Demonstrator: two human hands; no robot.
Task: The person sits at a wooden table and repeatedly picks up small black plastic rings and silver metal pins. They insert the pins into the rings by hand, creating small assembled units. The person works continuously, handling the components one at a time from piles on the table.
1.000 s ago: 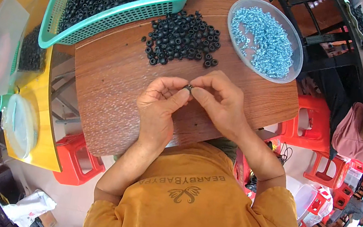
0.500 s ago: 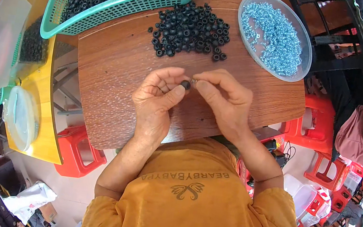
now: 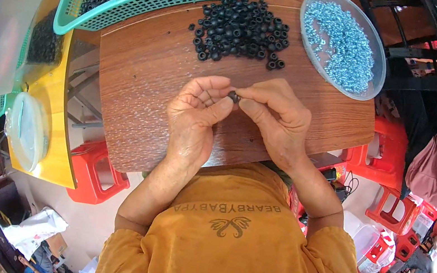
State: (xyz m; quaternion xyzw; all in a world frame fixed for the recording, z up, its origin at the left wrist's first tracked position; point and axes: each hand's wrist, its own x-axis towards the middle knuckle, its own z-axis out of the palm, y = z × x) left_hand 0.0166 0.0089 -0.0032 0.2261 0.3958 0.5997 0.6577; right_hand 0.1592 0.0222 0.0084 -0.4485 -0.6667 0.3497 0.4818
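Note:
Over the wooden table, my left hand [image 3: 195, 113] pinches one small round black cap-like piece [image 3: 232, 97] between thumb and fingertips. My right hand [image 3: 282, 120] meets it from the other side, thumb and forefinger closed together at the piece's edge. Whatever small part sits in the right fingertips is mostly hidden. A loose pile of the same black pieces [image 3: 240, 29], round with hollow openings, lies just beyond both hands. To the far right stands a round clear tub [image 3: 380, 81] of tiny pale-blue shiny parts [image 3: 350, 49].
A teal perforated basket [image 3: 153, 5] heaped with black pieces rests at the far left of the brown table [image 3: 139, 96]. Beside it is a yellow table [image 3: 57, 140] bearing a round lidded tub [image 3: 27, 130]. Red stools [image 3: 97, 172] stand at either side.
My right fingertips have closed in on the black piece, where a small shiny part showed in a gap before. The view has shifted slightly, and the table items appear a little higher and further right.

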